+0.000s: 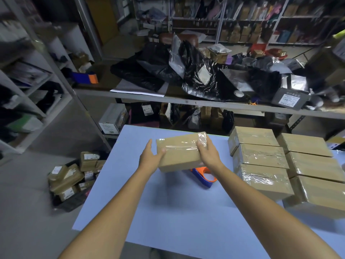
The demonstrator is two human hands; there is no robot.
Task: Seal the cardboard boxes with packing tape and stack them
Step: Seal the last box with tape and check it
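Your left hand [151, 157] and right hand [209, 156] were bare. Your left forearm [115, 202] and right forearm [261, 202] were bare too, uncovered from the wrists back to the near edge of view, both slim and smooth.

Left hand [151, 158], right hand [207, 153] extended forward; both gripping.

Both hands hold a taped cardboard box [180, 152] above the blue table [168, 212].
The left hand [151, 158] grips the box's left end, thumb on the near face; the right hand [208, 154] grips its right end. A blue-and-orange tape dispenser [205, 177] lies on the table below the box. Rows of sealed boxes [261, 157] sit at the right, touching one another.
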